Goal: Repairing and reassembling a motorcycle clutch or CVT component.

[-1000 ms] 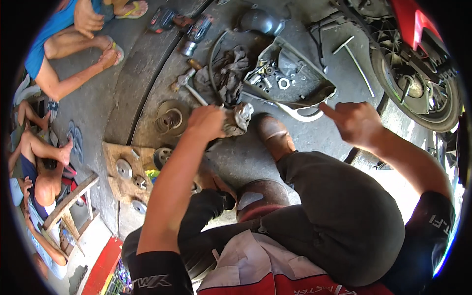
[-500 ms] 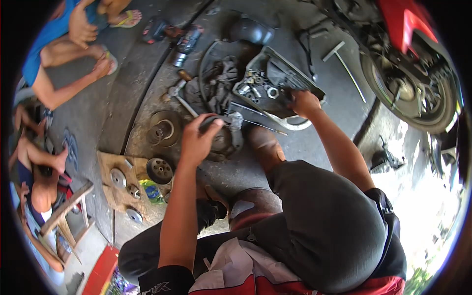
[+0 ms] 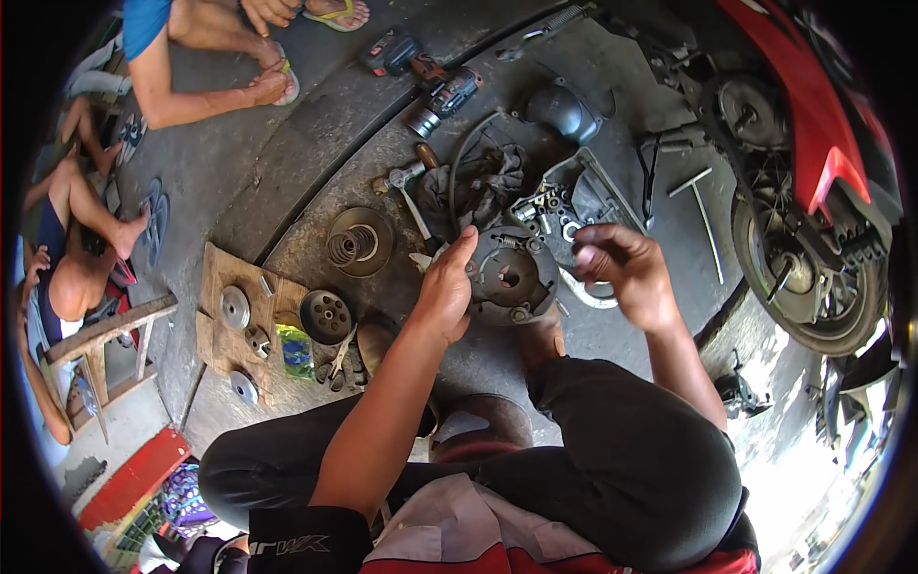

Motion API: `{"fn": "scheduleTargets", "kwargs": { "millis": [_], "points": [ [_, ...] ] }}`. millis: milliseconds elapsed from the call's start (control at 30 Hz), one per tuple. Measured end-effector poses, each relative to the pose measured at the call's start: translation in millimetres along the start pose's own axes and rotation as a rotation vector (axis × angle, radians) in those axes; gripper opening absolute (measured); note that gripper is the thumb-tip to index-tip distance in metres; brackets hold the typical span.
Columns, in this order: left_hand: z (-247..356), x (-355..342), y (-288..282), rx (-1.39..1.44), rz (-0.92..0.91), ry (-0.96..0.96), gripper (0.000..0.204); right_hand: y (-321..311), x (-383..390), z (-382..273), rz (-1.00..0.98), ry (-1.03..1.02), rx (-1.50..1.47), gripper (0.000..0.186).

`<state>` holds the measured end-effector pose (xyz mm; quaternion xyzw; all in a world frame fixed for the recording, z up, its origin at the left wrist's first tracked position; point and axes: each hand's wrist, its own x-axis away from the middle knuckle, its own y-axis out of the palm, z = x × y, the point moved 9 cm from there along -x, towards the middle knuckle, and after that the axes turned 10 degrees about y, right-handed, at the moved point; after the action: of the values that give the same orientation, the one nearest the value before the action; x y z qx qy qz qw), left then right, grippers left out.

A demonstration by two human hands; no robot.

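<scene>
My left hand [image 3: 446, 292] grips the left rim of a round metal clutch shoe assembly [image 3: 490, 292], thumb upright along its edge. The part has a hole in its middle and small springs, and is held up facing me. To its right, apart from it, my right hand [image 3: 636, 277] has its fingers curled together in a pinch; I cannot make out what is in them. Behind both hands lies a metal casing cover [image 3: 622, 191] used like a tray, with nuts and small fittings [image 3: 547, 203] in it. A dark rag [image 3: 488, 182] lies beside the cover.
A hammer [image 3: 411, 196], a coil spring on a pulley plate [image 3: 390, 244] and a cordless impact wrench [image 3: 449, 100] lie left of the rag. A wooden board [image 3: 222, 287] carries a clutch bell [image 3: 326, 317]. At right stand a T-handle wrench [image 3: 703, 215] and motorcycle wheel [image 3: 798, 277]. Other people sit left.
My left hand has raised the clutch shoe assembly from near the floor. My right hand has come out of the casing cover toward me. The view has shifted.
</scene>
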<state>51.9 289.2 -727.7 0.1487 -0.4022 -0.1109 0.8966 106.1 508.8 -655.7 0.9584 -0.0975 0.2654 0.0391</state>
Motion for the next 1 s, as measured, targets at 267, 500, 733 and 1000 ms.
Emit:
{"fn": "scheduleTargets", "kwargs": {
  "millis": [267, 500, 733, 1000],
  "points": [
    [35.3, 13.7, 31.1, 0.367, -0.286, 0.057, 0.052, 100.8, 28.6, -111.0, -0.072, -0.652, 0.814, 0.028],
    [53.6, 23.3, 33.7, 0.314, -0.229, 0.147, 0.053, 119.5, 23.1, -111.0, -0.091, -0.686, 0.800, 0.027],
    [55.6, 22.4, 35.8, 0.294, -0.229, 0.182, 0.056, 122.5, 18.8, -113.0, -0.096, -0.686, 0.831, 0.024],
    [58.2, 16.2, 44.4, 0.085, -0.288, 0.305, 0.060, 112.8, 32.1, -118.9, -0.252, -0.534, 0.761, 0.013]
  ]
}}
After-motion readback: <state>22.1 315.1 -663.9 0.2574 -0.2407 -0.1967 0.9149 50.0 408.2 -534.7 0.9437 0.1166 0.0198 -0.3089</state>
